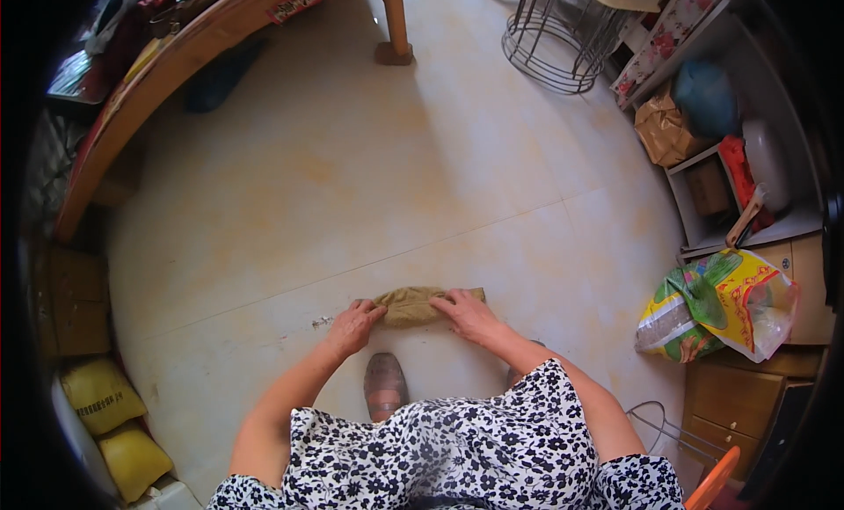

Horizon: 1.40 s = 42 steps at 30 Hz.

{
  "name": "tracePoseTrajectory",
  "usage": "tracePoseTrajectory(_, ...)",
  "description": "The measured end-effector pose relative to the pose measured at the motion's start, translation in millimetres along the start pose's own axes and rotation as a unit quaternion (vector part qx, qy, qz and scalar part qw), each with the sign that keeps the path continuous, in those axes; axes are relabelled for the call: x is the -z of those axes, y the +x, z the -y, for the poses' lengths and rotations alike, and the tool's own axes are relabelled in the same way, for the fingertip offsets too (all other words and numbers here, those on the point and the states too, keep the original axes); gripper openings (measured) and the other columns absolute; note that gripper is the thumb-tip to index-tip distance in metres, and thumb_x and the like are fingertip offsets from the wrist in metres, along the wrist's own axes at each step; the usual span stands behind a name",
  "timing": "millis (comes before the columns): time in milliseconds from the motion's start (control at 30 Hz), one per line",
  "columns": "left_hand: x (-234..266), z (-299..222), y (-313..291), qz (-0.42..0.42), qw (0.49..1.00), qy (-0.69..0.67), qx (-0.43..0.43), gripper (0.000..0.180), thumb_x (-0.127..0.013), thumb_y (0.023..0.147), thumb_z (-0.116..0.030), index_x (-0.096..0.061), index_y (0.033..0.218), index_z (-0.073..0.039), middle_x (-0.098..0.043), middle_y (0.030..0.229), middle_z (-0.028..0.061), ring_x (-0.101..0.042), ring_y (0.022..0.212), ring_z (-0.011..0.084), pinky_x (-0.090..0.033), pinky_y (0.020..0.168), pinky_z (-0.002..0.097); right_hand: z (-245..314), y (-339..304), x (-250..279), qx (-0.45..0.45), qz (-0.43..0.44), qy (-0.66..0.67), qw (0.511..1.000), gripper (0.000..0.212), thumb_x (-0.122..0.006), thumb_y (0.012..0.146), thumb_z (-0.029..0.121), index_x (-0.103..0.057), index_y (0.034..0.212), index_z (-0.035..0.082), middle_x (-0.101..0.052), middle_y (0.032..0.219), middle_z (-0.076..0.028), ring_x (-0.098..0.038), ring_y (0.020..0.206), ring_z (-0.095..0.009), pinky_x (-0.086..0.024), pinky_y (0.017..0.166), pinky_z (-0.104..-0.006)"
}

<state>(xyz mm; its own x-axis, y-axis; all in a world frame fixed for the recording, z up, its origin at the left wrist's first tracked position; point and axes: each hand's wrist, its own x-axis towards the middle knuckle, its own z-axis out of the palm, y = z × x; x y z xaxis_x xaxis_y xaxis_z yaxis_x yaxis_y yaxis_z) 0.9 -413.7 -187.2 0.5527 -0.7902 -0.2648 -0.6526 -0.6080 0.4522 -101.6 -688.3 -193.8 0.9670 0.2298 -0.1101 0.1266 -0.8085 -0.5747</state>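
A folded khaki-brown cloth (406, 308) stretches crosswise between my hands, low in front of my shoes. Whether it hangs above the floor or touches it, I cannot tell. The fingers of my left hand (353, 325) are closed on its left end. My right hand (471, 315) grips it nearer the right end, and a short piece sticks out past the fingers. Some small dark bits (322, 322) lie on the floor beside my left hand.
Below the cloth is a brown shoe (385, 380) on my foot. A wooden bed-like frame (158, 79) rises at the far left, a wire stand (556, 48) at the far right. Shelves (694, 246) and a colourful plastic bag (716, 303) line the right; yellow sacks (104, 396) sit at left.
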Motion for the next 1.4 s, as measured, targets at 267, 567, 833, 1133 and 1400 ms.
tracePoseTrajectory(267, 5, -9, -54, -0.177, 0.982, -0.057, 0.037, 0.022, -0.058, 0.079, -0.01, -0.057, 0.101, -0.01, -0.056, 0.108, 0.0127, -0.055, 0.1, 0.033, -0.048, 0.08, 0.0401, 40, -39, 51, -0.075, -0.046, 0.068, 0.994, 0.033, -0.06, 0.082, 0.017, -0.057, 0.114, 0.013, -0.059, 0.106, -0.017, -0.056, 0.099, -0.036, -0.047, 0.082, -0.0439)
tracePoseTrajectory(567, 16, -54, -99, -0.091, 0.964, -0.211, 0.131, 0.019, -0.062, 0.081, -0.022, -0.058, 0.086, -0.004, -0.063, 0.086, 0.013, -0.062, 0.082, 0.0299, -0.049, 0.07, 0.039, 82, -94, 32, -0.055, 0.037, 0.061, 0.996, 0.022, -0.055, 0.087, 0.027, -0.064, 0.089, 0.007, -0.064, 0.076, -0.017, -0.062, 0.072, -0.036, -0.049, 0.066, -0.0445)
tracePoseTrajectory(833, 47, -115, -111, 0.06, 0.938, -0.338, 0.05, 0.03, -0.058, 0.087, -0.028, -0.061, 0.102, -0.002, -0.066, 0.092, 0.0125, -0.062, 0.086, 0.0233, -0.049, 0.075, 0.0352, 151, -113, 86, -0.027, 0.015, 0.086, 0.996, 0.022, -0.057, 0.087, 0.028, -0.065, 0.091, 0.008, -0.065, 0.081, -0.016, -0.063, 0.074, -0.033, -0.049, 0.066, -0.0403)
tracePoseTrajectory(1133, 122, -183, -194, 0.086, 0.888, -0.447, 0.071, 0.031, -0.056, 0.091, -0.024, -0.057, 0.111, 0.0, -0.064, 0.107, 0.0123, -0.059, 0.098, 0.0201, -0.044, 0.089, 0.0331, 110, -86, 43, -0.033, 0.048, 0.194, 0.979, 0.017, -0.057, 0.085, 0.016, -0.065, 0.098, 0.008, -0.068, 0.079, -0.008, -0.066, 0.075, -0.017, -0.052, 0.069, -0.029)
tracePoseTrajectory(1400, 64, -97, -191, 0.278, 0.911, -0.302, 0.04, 0.038, -0.06, 0.083, -0.021, -0.054, 0.114, -0.001, -0.065, 0.098, 0.0175, -0.063, 0.091, 0.0295, -0.049, 0.076, 0.0387, 147, -68, 18, 0.02, 0.124, 0.202, 0.971, 0.021, -0.055, 0.084, 0.012, -0.062, 0.104, 0.006, -0.067, 0.085, -0.012, -0.064, 0.077, -0.026, -0.051, 0.071, -0.0342)
